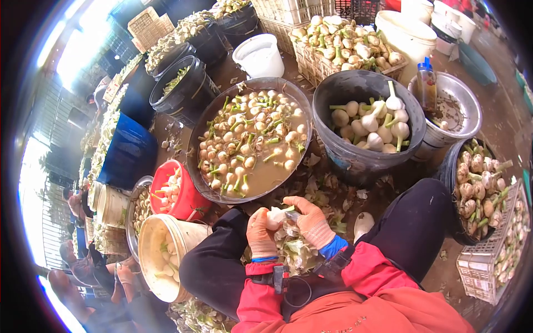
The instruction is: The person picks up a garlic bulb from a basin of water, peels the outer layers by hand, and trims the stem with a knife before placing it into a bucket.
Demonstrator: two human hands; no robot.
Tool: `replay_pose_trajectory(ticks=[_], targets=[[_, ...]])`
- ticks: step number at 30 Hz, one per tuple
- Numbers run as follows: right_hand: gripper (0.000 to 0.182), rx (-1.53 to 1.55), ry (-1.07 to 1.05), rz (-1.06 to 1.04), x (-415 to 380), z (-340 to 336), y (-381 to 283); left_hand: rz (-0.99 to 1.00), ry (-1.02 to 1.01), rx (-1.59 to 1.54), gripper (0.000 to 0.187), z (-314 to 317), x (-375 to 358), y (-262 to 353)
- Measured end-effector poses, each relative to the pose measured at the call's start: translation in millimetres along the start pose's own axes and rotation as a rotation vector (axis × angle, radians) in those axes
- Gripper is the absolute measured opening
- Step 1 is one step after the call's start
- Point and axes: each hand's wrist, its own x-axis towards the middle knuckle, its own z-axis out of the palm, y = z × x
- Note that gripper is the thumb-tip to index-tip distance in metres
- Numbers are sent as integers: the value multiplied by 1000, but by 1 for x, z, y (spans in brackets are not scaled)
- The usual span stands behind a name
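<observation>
Both my hands wear orange work gloves and meet above my lap. My left hand (260, 232) is closed around a white garlic bulb (275, 218), whose green stem end points right. Close against the stem side, my right hand (314, 223) has its fingers curled in. A pale greyish bit shows at its fingertips, too small to make out. Below the hands, loose garlic skins (297, 251) lie heaped between my legs. Just beyond stands a wide basin (195, 166) of muddy water with many garlic bulbs floating in it.
A dark bucket (355, 161) of cleaned garlic stands ahead right. Left are a red bucket (197, 205) and a cream bucket (147, 250), both holding garlic. A bottle (426, 91) stands by a white tub (472, 119). Crates (472, 277) flank my right; people (122, 277) sit far left.
</observation>
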Motion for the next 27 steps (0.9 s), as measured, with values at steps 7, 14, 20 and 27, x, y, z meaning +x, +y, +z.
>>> replay_pose_trajectory(ticks=[7,14,20,27], targets=[[39,670,234,127,19,-18,6,53,103,-91,24,4,-3,10],[29,608,277,92,27,-42,-9,47,145,-195,22,-4,2,11],[41,203,-109,208,5,6,36,119,-127,68,32,6,-5,-3],[29,308,49,97,9,-7,0,117,47,198,27,-6,2,3]])
